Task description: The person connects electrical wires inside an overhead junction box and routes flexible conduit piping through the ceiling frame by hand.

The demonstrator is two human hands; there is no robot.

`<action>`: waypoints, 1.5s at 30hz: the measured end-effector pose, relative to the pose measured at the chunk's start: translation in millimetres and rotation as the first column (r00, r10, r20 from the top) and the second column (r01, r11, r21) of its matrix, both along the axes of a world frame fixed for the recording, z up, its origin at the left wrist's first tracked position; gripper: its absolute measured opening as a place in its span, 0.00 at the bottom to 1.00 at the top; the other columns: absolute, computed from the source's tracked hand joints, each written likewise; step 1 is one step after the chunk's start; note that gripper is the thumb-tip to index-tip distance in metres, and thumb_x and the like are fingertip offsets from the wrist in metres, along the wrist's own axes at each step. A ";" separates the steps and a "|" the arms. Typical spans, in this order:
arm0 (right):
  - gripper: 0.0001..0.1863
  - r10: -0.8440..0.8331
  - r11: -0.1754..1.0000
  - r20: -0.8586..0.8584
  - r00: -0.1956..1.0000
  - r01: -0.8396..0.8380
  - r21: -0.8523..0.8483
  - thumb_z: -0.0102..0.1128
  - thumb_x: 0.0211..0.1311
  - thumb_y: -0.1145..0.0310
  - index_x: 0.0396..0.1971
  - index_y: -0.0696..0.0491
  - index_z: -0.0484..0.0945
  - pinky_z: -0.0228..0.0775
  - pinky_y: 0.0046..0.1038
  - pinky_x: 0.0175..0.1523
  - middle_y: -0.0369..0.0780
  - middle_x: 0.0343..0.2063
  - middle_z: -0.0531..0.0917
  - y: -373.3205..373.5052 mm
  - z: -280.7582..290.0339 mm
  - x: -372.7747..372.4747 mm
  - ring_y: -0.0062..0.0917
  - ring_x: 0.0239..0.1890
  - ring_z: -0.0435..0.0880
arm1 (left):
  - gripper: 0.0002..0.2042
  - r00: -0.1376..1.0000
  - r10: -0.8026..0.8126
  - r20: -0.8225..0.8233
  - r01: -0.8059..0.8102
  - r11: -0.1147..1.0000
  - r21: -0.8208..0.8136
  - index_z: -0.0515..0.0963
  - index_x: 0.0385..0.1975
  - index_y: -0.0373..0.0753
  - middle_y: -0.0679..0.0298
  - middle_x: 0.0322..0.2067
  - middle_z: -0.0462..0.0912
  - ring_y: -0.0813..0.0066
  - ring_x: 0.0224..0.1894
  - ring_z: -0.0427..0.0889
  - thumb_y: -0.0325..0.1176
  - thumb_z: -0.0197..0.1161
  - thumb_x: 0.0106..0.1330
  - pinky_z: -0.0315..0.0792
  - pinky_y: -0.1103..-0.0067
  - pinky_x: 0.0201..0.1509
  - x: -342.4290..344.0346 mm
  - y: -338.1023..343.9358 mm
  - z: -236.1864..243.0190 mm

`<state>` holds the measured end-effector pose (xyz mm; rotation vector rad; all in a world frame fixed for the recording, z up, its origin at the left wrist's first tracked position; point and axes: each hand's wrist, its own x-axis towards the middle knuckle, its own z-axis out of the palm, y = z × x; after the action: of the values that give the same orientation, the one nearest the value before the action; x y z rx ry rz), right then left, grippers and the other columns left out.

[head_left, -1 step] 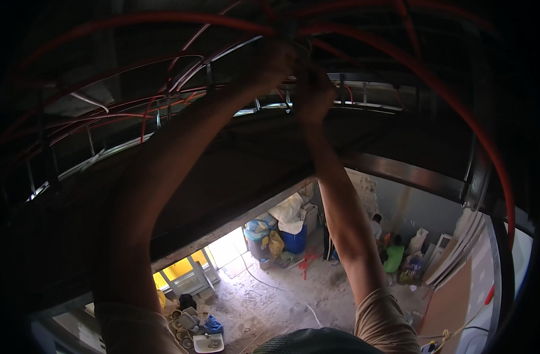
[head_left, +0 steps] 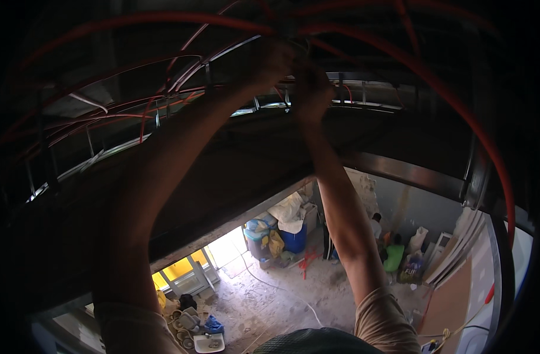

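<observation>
Both my arms reach up into a dark ceiling space, where the hands meet under a dim junction of red conduits. My left hand (head_left: 274, 64) is closed just below that junction; shadow hides what its fingers hold. Close beside it on the right, my right hand (head_left: 313, 91) is pinched shut on thin wires (head_left: 307, 45) that curve down from the junction. A thick red conduit (head_left: 181, 19) runs off to the left, and another red conduit (head_left: 441, 79) bends down the right side.
A metal frame beam (head_left: 405, 172) crosses below my right forearm. Far below, the dusty floor (head_left: 270, 307) holds a blue barrel (head_left: 294, 239), a white sink (head_left: 208, 343) and bags. Leaning boards (head_left: 458, 248) stand at the right. A person in green (head_left: 393, 257) is near the back wall.
My hands shift very slightly at the junction, with the fingers still closed. Nothing else visibly differs.
</observation>
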<state>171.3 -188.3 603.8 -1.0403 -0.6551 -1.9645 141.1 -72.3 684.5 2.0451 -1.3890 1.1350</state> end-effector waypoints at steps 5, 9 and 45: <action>0.07 0.022 1.000 -0.019 1.000 -0.021 0.023 0.61 0.58 0.75 0.37 0.58 0.81 0.74 0.26 0.41 0.41 0.33 0.85 -0.1 -2.8 2.3 0.23 0.36 0.84 | 0.12 0.991 -0.124 0.057 0.125 0.992 -0.008 0.81 0.39 0.35 0.61 0.34 0.84 0.76 0.38 0.83 0.21 0.60 0.55 0.77 0.78 0.41 34.3 -2.0 5.3; 0.07 0.011 0.999 -0.001 1.000 -0.011 -0.040 0.60 0.60 0.73 0.36 0.59 0.80 0.73 0.25 0.42 0.41 0.32 0.85 -3.0 -5.8 5.0 0.23 0.36 0.83 | 0.09 0.997 -0.014 0.081 0.016 1.000 -0.026 0.81 0.39 0.37 0.61 0.36 0.84 0.74 0.39 0.83 0.25 0.62 0.59 0.75 0.76 0.45 20.2 -0.5 4.1; 0.07 0.890 -0.221 -0.371 -0.266 -0.962 0.161 0.50 0.68 0.72 0.43 0.54 0.73 0.73 0.14 0.34 0.34 0.34 0.79 -22.7 5.8 25.8 0.16 0.35 0.79 | 0.08 0.978 0.014 0.208 -0.005 0.999 -0.044 0.82 0.36 0.35 0.59 0.32 0.84 0.71 0.35 0.84 0.22 0.62 0.56 0.77 0.76 0.41 32.2 2.2 3.4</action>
<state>197.1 -211.0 609.6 -0.4753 -1.0095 -0.1124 173.3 -70.2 687.9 1.9496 -1.4380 1.4059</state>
